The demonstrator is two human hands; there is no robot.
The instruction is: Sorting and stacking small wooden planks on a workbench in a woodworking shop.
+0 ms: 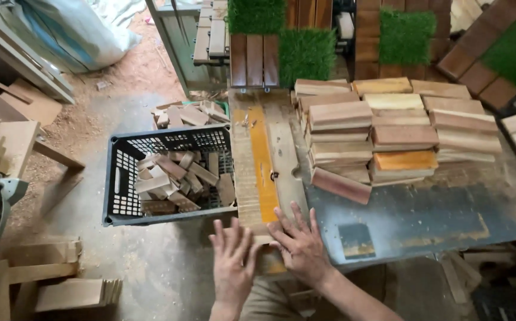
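Both hands lie flat and open, holding nothing. The left hand (232, 255) and right hand (299, 241) press the near end of the long board (262, 160) on the worktop (424, 214). Best to push it evenly, fingers flat.

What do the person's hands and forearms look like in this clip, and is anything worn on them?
Both hands are bare: no gloves, rings or watch show on the left hand or the right hand. Both forearms are uncovered as far as the frame shows, with no sleeve in view. No markings can be made out.
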